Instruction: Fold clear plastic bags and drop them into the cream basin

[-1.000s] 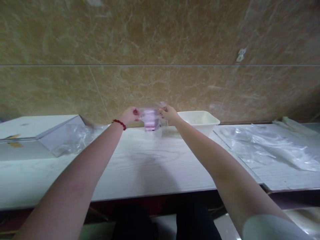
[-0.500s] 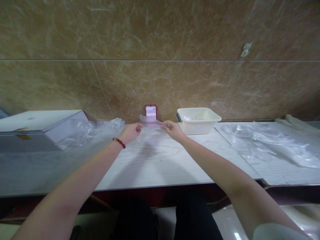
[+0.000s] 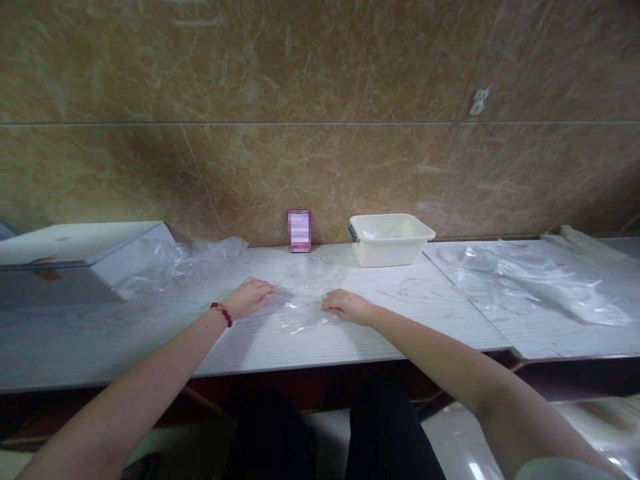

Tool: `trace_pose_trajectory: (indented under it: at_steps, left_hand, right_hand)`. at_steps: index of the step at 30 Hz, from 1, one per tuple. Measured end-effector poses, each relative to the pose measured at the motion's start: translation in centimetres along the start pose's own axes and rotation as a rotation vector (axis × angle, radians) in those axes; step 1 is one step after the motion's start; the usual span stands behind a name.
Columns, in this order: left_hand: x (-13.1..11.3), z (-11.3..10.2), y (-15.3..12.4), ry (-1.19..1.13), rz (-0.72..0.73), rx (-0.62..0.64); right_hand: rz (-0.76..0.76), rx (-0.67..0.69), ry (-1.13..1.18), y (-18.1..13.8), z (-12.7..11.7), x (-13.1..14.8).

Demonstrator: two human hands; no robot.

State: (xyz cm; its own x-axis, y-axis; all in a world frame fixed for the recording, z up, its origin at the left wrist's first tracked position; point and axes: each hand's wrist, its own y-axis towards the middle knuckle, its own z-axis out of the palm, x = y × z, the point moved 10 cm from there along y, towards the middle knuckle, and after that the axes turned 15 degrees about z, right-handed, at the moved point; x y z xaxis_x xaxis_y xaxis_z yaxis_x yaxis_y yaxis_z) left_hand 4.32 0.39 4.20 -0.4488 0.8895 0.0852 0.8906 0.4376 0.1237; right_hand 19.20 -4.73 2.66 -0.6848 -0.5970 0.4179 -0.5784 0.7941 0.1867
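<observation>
A clear plastic bag (image 3: 300,310) lies crinkled on the white wood-grain table in front of me, between my two hands. My left hand (image 3: 250,297), with a red bead bracelet (image 3: 223,313) at the wrist, has its fingers closed together at the left edge of the bag. At the right edge, my right hand (image 3: 349,307) has its thumb and fingers pinched on the film. The film is so see-through that its exact outline is hard to make out.
A phone (image 3: 299,231) leans upright against the tiled wall. Right of it stands a cream plastic bin (image 3: 393,252) with clear film inside. More clear bags lie on the right (image 3: 545,277) and left (image 3: 185,263), the latter beside a white box (image 3: 80,243).
Both hands have come down and toward me, bringing the bag from in front of the phone onto the table. The phone now shows in full.
</observation>
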Motion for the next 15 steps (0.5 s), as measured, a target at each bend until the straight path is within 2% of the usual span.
trace_pose_trajectory:
  at_steps: [4,8,10,12,14,15]
  left_hand:
    - [-2.2,-0.6,2.1,-0.067,-0.1,-0.093]
    - [-6.5,1.0,5.0,-0.104,-0.085,-0.079]
    - [-7.4,2.1,5.7,-0.104,-0.111,-0.047]
    - [-7.7,3.1,5.8,-0.102,-0.15,-0.015]
    - [-7.5,4.0,5.7,-0.101,-0.186,0.018]
    - [-7.5,4.3,5.6,-0.1,-0.199,0.031]
  right_hand:
    - [0.038,0.043,-0.039,-0.7,-0.4,-0.2]
    - [0.081,0.147,-0.117,-0.9,-1.6,-0.8]
    - [0.152,0.099,-0.121,0.2,-2.9,-1.5]
    - [0.286,-0.039,-0.096,1.7,-3.9,-2.6]
    - [0.42,-0.116,-0.089,3.2,-3.1,-3.6]
    - [0.46,-0.101,-0.113,3.8,-1.9,-4.0]
